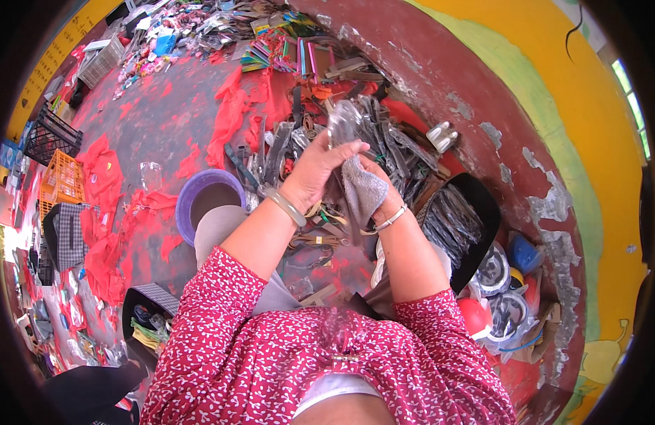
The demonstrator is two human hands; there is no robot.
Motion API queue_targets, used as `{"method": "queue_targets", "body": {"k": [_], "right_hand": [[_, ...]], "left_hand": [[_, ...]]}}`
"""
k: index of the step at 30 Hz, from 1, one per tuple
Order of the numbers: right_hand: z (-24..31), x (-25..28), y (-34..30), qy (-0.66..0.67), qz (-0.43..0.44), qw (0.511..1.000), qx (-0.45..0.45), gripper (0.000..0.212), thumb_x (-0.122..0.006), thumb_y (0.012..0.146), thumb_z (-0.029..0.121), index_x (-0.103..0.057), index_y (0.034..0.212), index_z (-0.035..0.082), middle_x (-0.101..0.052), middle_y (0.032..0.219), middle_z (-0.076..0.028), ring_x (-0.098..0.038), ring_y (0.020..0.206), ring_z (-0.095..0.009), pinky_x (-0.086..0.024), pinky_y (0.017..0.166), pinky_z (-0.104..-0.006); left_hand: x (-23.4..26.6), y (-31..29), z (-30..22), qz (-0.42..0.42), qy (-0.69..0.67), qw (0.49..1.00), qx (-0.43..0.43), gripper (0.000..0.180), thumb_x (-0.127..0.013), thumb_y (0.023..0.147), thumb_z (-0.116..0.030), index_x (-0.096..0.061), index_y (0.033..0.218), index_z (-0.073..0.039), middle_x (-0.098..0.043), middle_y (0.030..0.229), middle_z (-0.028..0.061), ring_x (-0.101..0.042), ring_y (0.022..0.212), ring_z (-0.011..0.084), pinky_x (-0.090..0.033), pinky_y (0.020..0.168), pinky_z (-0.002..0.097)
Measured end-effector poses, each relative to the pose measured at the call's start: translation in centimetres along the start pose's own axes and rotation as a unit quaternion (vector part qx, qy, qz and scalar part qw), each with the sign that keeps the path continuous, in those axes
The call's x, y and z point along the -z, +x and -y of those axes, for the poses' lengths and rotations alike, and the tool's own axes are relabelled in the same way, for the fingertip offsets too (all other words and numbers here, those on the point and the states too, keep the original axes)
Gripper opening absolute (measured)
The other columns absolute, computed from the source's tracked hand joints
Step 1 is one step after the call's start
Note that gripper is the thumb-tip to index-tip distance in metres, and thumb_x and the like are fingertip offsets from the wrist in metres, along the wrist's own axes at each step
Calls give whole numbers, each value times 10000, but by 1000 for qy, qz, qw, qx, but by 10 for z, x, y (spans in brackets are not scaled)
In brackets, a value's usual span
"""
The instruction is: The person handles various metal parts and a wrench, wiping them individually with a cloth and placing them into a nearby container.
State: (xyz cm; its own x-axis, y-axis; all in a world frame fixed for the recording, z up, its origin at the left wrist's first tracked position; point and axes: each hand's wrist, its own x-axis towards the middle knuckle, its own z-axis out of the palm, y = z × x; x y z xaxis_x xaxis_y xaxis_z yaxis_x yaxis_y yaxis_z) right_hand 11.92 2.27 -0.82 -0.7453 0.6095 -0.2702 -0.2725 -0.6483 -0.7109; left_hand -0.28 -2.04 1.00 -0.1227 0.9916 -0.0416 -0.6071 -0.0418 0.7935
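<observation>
My left hand (312, 170), with a pale bangle at its wrist, grips a blurred bundle in shiny clear plastic (343, 119), its thumb across the bundle. Against it, my right hand (391, 197) is closed on a grey cloth (363, 185). A dark brown strap (355, 225) hangs below the cloth; where its upper end goes is hidden. Just beyond both hands lies a heap of dark belts (405, 152), many in clear plastic sleeves. Several loose tan and brown straps (320, 239) rest on the floor under my forearms.
A purple bucket (188, 205) of murky liquid stands left of my knee. At my right, a black container (483, 212) holds plastic-wrapped items, near a red ball-like thing (475, 316). An orange crate (63, 177) stands far left. The peeling wall (476, 106) curves along the right.
</observation>
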Motion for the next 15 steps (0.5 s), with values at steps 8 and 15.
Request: {"method": "queue_targets", "body": {"k": [8, 15], "right_hand": [[5, 2, 3, -116, 70, 991, -15, 288, -680, 764, 150, -571, 993, 15, -602, 824, -36, -583, 663, -131, -480, 579, -266], [7, 1, 0, -218, 106, 967, -78, 206, -686, 723, 136, -580, 849, 11, -598, 717, -42, -576, 618, -123, -473, 557, -262]], "left_hand": [[1, 0, -1, -101, -74, 991, -41, 263, -658, 817, -227, -536, 994, -76, -625, 823, 94, -622, 776, 200, -528, 685, 333], [18, 9, -26, -124, -109, 981, -102, 181, -637, 830, -217, -556, 911, -77, -625, 727, 103, -615, 668, 183, -512, 611, 300]]}}
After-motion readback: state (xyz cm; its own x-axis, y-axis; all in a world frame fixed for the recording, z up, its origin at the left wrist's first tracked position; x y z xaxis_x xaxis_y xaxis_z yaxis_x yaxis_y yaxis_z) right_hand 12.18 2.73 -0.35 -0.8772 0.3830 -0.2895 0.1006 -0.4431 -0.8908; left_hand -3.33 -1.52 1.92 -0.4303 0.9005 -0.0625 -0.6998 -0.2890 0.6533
